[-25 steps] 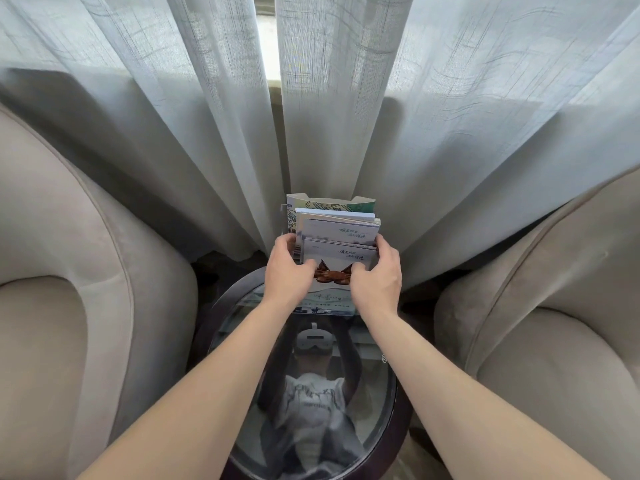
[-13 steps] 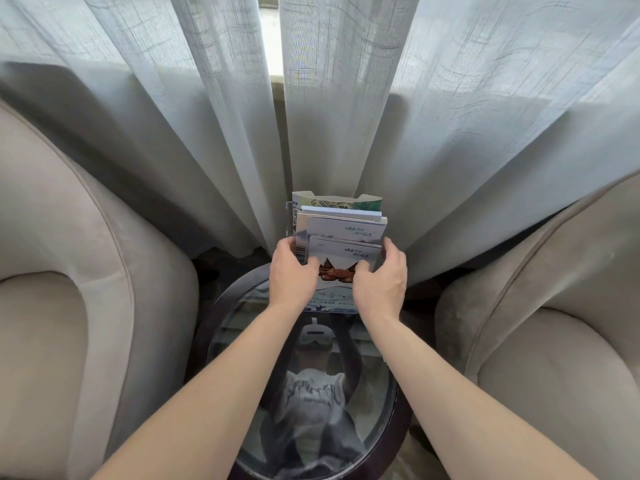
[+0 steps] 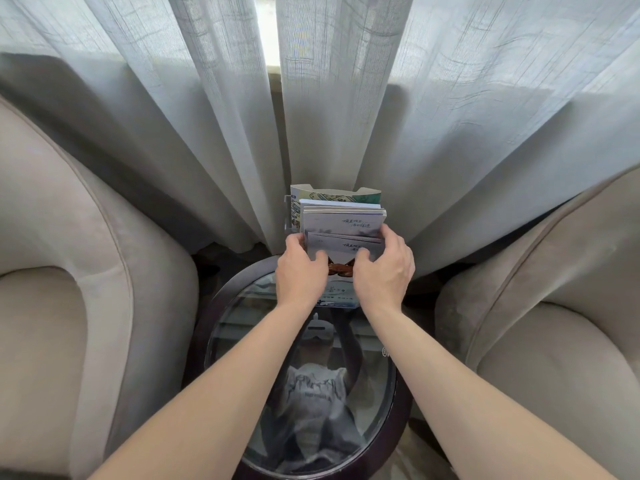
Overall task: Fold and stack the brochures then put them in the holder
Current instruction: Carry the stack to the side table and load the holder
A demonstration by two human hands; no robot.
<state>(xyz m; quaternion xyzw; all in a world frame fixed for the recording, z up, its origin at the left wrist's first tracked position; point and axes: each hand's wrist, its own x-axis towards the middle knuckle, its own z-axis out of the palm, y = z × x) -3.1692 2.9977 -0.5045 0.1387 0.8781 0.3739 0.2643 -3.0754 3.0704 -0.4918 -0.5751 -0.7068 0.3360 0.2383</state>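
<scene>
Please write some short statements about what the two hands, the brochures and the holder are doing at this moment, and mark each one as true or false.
1. Both hands hold the front stack of brochures. True.
2. The holder stands on the left armchair. False: it stands at the far edge of the round glass table.
3. The left hand lies flat on the glass. False: its grip is on the stack's left edge.
4. The right hand grips the stack's right side. True.
5. Curtains hang behind the holder. True.

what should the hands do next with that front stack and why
Probably press the front brochure stack straight down into the holder. Both the left hand and right hand grip its sides, and it appears not fully seated.
</scene>
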